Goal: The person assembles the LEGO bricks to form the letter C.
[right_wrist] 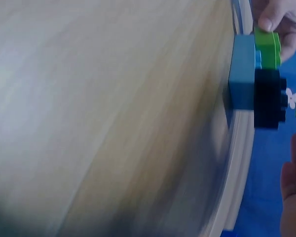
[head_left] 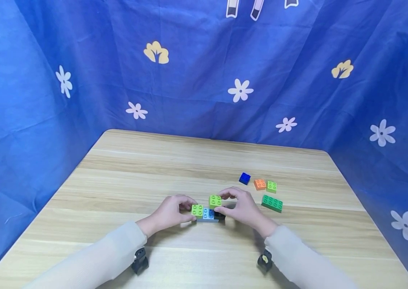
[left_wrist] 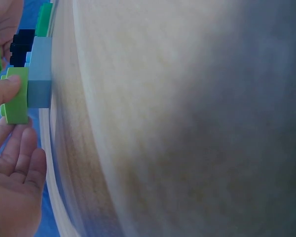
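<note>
A light blue toy brick (head_left: 206, 220) lies on the table, bearing a lime green brick (left_wrist: 20, 94) at its left end and a black brick (right_wrist: 267, 98) at its right. My left hand (head_left: 170, 210) pinches the lime green brick at the left between thumb and fingers. Above the black brick, my right hand (head_left: 242, 206) holds a second lime green brick (head_left: 215, 201). A gap shows between that brick and the black studs in the right wrist view. Blue studs are visible between the two mounted bricks.
Right of the hands, on the wooden table (head_left: 167, 160), lie a dark blue brick (head_left: 244, 178), an orange brick (head_left: 259, 184), a small lime brick (head_left: 271, 186) and a longer green brick (head_left: 272, 203). A blue patterned cloth (head_left: 196, 80) hangs behind the table.
</note>
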Available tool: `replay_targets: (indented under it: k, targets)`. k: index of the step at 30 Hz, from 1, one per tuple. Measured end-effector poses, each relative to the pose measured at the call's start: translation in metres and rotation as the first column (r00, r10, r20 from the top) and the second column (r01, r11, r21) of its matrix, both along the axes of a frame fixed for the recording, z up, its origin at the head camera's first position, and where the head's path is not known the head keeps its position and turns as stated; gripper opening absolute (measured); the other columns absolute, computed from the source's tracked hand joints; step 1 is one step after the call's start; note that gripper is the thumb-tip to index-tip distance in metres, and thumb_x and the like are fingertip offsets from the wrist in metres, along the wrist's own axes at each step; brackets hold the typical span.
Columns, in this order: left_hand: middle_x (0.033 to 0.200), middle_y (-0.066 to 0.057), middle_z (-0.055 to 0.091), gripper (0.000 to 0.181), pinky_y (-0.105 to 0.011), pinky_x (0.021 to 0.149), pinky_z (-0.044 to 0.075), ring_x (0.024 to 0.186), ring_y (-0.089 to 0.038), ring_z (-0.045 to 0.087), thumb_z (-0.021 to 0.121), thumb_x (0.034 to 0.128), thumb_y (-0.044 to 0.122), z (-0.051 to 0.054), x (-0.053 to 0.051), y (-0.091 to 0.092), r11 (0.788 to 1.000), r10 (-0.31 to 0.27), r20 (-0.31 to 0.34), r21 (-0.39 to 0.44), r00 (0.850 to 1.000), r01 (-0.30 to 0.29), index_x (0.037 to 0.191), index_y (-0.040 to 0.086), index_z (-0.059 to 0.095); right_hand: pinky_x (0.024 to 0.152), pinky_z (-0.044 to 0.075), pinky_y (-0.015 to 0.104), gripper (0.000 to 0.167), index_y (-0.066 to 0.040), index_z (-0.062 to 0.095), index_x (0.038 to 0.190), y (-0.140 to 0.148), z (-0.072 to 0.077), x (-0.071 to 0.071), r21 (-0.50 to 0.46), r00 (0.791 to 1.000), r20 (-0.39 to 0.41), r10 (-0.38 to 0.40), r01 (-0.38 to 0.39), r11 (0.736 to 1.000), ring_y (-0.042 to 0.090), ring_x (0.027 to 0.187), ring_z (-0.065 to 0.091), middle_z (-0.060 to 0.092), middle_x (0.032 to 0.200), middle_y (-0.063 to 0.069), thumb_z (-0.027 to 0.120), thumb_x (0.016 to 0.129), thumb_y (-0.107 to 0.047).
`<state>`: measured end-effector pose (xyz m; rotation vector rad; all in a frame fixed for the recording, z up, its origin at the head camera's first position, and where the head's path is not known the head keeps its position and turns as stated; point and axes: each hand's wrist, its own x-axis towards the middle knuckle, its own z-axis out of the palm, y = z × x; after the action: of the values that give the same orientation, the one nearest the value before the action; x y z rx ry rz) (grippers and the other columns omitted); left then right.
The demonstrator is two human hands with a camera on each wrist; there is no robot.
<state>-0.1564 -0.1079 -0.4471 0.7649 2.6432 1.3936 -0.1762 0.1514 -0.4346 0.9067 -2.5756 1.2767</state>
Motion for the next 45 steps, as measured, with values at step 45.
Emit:
replay_targets:
  k: [45]
  targets:
    - [0.088,0.004,0.065,0.028,-0.03,0.077,0.054,0.082,-0.018,0.063,0.082,0.0723,0.009,0.0,0.0,-0.001,1.0,-0.008,-0.029,0.012,1.0,0.008,0.097,0.006,0.068,0.08,0.052,0.03,0.036,-0.012,0.071,0.098,-0.049,0.005,0.004,0.096,0.996,0.073,0.049,-0.056,0.994,0.008,0.087,0.059,0.066,0.092,-0.008,0.087,0.068,-0.023]
